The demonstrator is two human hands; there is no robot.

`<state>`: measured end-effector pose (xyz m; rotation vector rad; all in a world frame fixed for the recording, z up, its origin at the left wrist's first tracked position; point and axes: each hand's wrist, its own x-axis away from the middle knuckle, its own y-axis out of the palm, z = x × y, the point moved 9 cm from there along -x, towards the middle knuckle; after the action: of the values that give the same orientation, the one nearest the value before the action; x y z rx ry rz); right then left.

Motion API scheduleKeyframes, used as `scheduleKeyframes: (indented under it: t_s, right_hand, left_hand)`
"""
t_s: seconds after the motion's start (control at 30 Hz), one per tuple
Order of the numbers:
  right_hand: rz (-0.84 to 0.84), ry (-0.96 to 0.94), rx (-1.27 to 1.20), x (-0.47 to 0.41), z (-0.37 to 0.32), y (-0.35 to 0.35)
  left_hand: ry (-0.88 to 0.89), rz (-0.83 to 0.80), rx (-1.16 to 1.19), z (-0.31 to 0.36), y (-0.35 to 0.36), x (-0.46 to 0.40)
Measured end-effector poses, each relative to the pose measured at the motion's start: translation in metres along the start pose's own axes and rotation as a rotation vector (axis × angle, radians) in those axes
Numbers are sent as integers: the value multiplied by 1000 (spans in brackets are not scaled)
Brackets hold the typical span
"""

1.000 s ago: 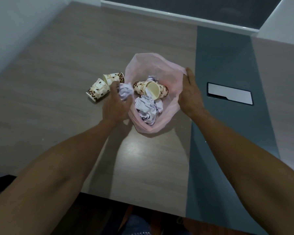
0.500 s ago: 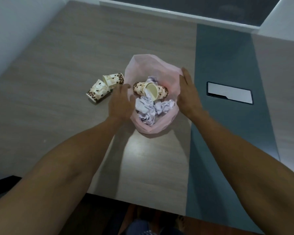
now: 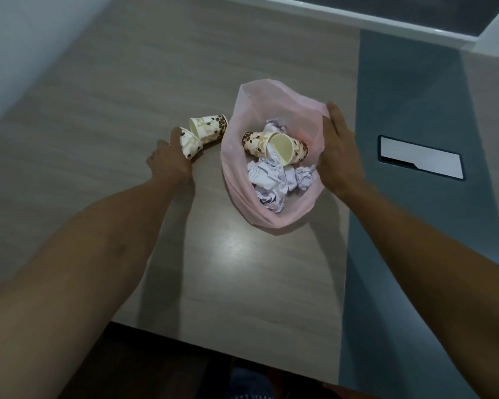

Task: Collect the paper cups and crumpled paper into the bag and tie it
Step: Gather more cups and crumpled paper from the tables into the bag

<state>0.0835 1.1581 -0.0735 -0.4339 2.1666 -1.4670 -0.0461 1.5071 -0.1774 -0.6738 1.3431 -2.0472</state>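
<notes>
A pink plastic bag point(image 3: 274, 218) stands open on the table. Inside lie paper cups with a coffee-bean print point(image 3: 274, 146) and several crumpled paper balls point(image 3: 271, 182). My right hand point(image 3: 339, 152) grips the bag's right rim and holds it open. Left of the bag two more printed cups lie on their sides: the nearer cup point(image 3: 190, 144) and the farther cup point(image 3: 209, 128). My left hand point(image 3: 169, 161) wraps its fingers around the nearer cup, which still rests on the table.
The wooden table point(image 3: 98, 116) has a grey-blue strip point(image 3: 415, 226) along the right, with a white rectangular panel point(image 3: 421, 161) set in it. A white wall stands at the left. The table's front edge runs just below my forearms.
My left hand dropped the crumpled paper into the bag, then moved left and closed around the nearer cup on the table. My right hand stayed on the bag's rim.
</notes>
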Motion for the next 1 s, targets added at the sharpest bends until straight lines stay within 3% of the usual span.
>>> scheduleKeyframes:
  t_s: [0.13, 0.2, 0.27, 0.37, 0.6, 0.67, 0.77, 0.87, 0.93, 1.0]
  right_hand:
    - [-32, 23, 2, -7, -4, -1]
    - [-37, 41, -15, -9, -4, -4]
    - [-41, 49, -20, -11, -5, -5]
    - [-62, 64, -30, -13, -1, -6]
    - [-82, 84, -8, -11, 11, -6]
    - [-70, 96, -13, -9, 14, -7]
    - [-33, 118, -88, -7, 19, -11]
    - [-21, 102, -78, -8, 22, -11]
    - [-15, 103, -79, -8, 24, -9]
    - [-12, 106, -77, -8, 25, -7]
  left_hand:
    - [-125, 342, 205, 3, -31, 34]
    - [17, 475, 380, 30, -48, 53]
    - [265, 403, 506, 75, -50, 63]
    - [547, 218, 478, 145, -39, 77]
    - [745, 6, 471, 223, -1, 95]
    - [725, 28, 479, 218, -1, 94]
    - [657, 272, 440, 190, -24, 81]
    - [374, 442, 472, 139, -42, 54]
    - [154, 440, 446, 104, -37, 37]
    - [23, 315, 348, 78, -17, 23]
